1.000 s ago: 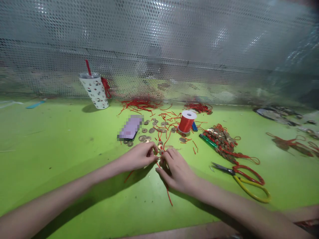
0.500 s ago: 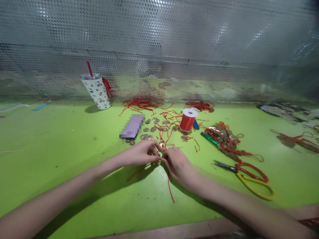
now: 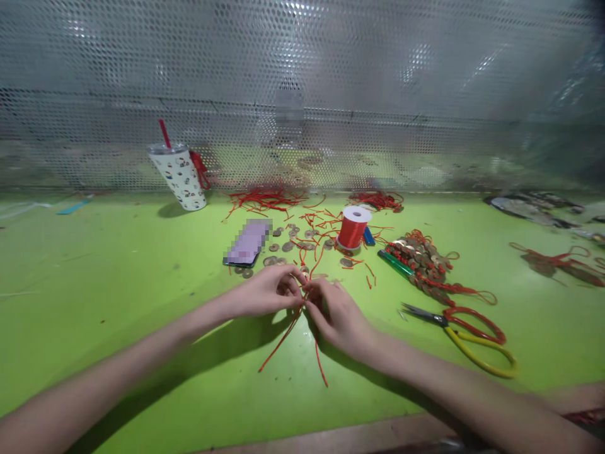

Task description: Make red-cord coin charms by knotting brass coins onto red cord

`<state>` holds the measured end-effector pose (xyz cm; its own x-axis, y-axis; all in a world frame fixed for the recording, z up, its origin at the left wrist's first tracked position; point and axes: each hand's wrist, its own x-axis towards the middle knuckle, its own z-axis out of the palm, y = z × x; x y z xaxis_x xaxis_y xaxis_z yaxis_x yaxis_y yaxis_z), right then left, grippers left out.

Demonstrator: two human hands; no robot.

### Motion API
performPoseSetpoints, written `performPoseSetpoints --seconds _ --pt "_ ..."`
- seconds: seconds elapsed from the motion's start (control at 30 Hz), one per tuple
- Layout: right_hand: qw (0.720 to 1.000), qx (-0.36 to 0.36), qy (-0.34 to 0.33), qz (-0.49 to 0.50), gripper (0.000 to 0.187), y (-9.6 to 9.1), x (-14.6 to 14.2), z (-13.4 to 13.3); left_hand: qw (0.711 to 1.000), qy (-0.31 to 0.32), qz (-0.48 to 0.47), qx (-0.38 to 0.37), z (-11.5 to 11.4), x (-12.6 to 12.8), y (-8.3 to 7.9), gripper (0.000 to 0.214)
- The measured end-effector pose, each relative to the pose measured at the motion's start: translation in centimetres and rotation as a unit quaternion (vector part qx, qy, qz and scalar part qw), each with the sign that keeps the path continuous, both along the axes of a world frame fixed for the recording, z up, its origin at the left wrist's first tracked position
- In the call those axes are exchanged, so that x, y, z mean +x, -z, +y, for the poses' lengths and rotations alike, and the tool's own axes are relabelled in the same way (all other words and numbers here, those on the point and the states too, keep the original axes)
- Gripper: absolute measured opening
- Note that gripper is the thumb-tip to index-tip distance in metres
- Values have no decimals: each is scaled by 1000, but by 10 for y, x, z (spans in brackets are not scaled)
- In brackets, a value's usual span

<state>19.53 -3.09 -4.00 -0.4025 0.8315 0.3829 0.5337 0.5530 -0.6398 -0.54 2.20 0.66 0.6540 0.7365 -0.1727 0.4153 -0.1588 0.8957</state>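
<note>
Both my hands meet at the middle of the green table [image 3: 118,302]. My left hand [image 3: 267,291] is closed in a pinch on a red cord [image 3: 283,337] with brass coins threaded on it. My right hand [image 3: 338,315] pinches the same cord from the right. Two loose ends of the cord trail down toward me on the table. Several loose brass coins [image 3: 283,246] lie just beyond my fingers.
A red thread spool [image 3: 353,228] stands behind the hands. A phone [image 3: 248,243] lies at the left, a patterned cup [image 3: 179,176] with a red straw farther back. Finished coin strings [image 3: 420,261], a green lighter [image 3: 394,265] and scissors [image 3: 466,331] lie at the right. A perforated metal screen [image 3: 302,94] closes the back.
The cord's left tail has swung out from under my left hand toward me. Both hands stay pinched together, shifted slightly.
</note>
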Motion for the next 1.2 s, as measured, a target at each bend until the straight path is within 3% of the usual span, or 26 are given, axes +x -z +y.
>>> performPoseSetpoints --seconds 0.17,0.37,0.73,0.87,0.97,1.07,1.2 --pt "995 -58 -20 76 12 -3 -1 3 999 6 23 39 -1 0 1 33" --pt "991 -60 -20 115 13 -3 -1 3 994 33 67 84 1 0 7 21" --pt "994 -56 -5 96 7 -1 -2 2 981 4 105 165 2 2 16 21" --pt "995 -55 0 85 7 0 -2 2 996 18 76 46 8 0 12 22" --pt "995 -59 0 75 9 1 -2 2 997 -2 30 -68 12 -2 8 37" --pt "996 -53 1 66 11 1 -2 1 992 -44 -11 -119 11 1 7 42" --pt "997 -50 8 52 10 0 -3 1 964 -146 -125 -183 6 7 10 28"
